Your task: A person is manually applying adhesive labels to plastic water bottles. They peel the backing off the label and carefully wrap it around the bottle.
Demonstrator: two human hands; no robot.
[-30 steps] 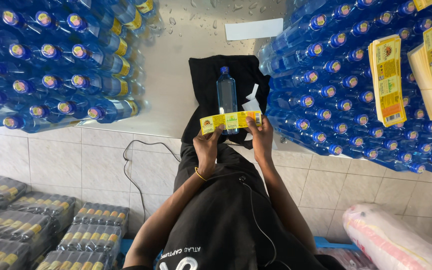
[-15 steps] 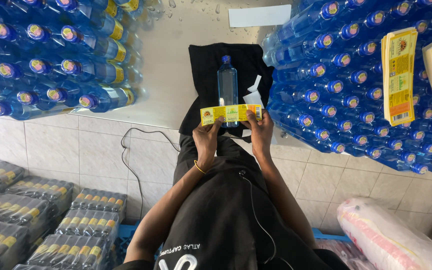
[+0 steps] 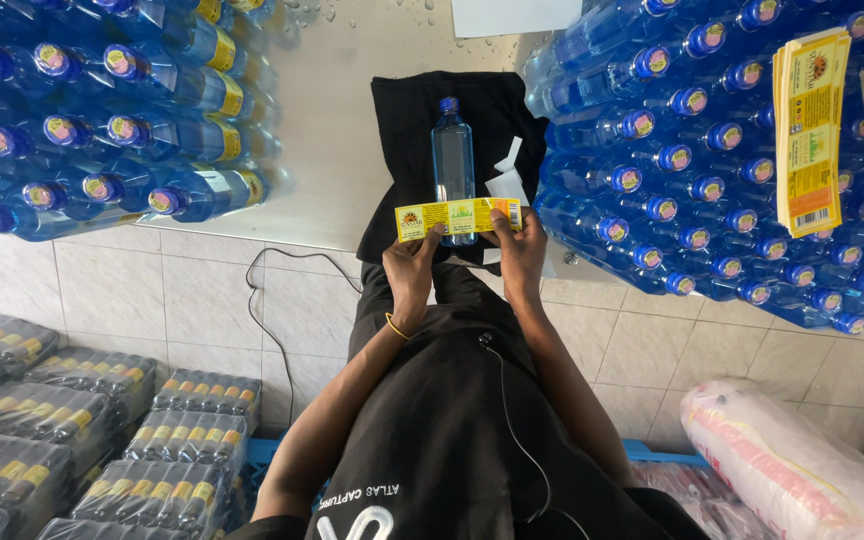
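Head view: left hand (image 3: 414, 262) and right hand (image 3: 522, 250) pinch yellow label (image 3: 459, 217) across bottle (image 3: 453, 160) at twelve o'clock; wrapping needs squareness.

Yellow label (image 3: 459, 217); clear blue bottle (image 3: 453, 160); black cloth (image 3: 407, 150).

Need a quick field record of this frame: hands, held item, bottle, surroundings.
left hand: pinches left end of yellow label strip
right hand: pinches right end of the strip
bottle: blue, lying on black cloth, the strip across its lower part
sides: stacked blue bottles left and right
label stack: on right pile
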